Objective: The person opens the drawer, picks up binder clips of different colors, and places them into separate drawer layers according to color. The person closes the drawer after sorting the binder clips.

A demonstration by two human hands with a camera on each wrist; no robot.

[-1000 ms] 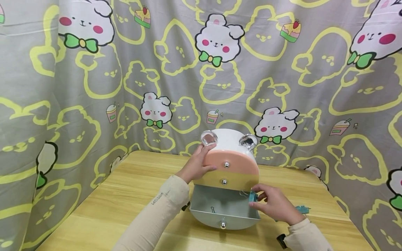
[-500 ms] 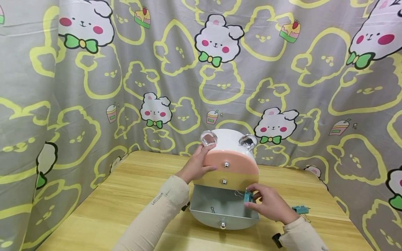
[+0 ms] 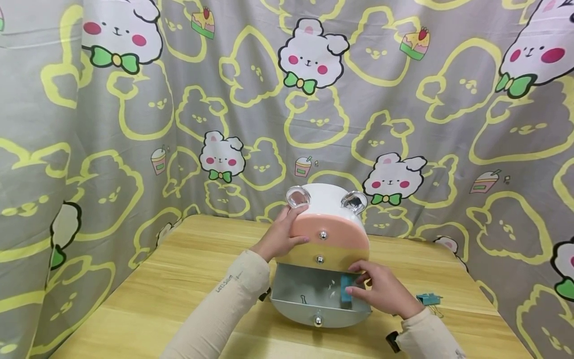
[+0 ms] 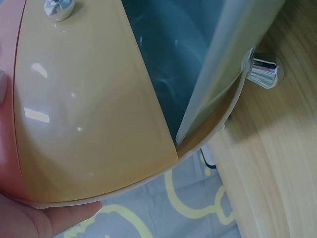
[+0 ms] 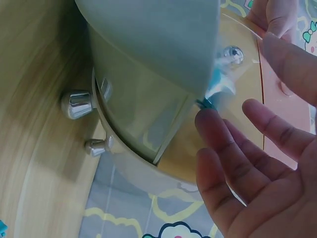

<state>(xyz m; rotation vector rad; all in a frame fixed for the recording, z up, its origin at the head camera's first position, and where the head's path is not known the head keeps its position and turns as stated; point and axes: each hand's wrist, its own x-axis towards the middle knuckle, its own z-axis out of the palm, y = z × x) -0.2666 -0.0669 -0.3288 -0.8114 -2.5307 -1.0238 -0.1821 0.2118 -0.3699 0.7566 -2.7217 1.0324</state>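
Observation:
A small drawer cabinet (image 3: 327, 254) with silver bear ears stands on the table, its pale grey-green bottom drawer (image 3: 291, 306) pulled out. My left hand (image 3: 280, 234) grips the cabinet's upper left side, thumb across the pink front. Over the drawer's right end is my right hand (image 3: 381, 286), its thumb and fingers spread apart. A teal binder clip (image 3: 346, 289) is just inside the drawer by those fingertips. In the right wrist view that clip (image 5: 219, 87) is blurred, and whether a fingertip still touches it is unclear. A small dark looped piece (image 3: 303, 299) shows at the drawer's front.
Another teal binder clip (image 3: 429, 298) lies on the wooden table (image 3: 157, 294), right of the cabinet. Pink and yellow upper drawers with round silver knobs (image 3: 320, 259) are closed. A patterned curtain (image 3: 255, 99) hangs behind and to the left.
The right hand has moved left over the drawer and its fingers have parted from their pinch on the binder clip, which is now lower and further left. The left hand stays put.

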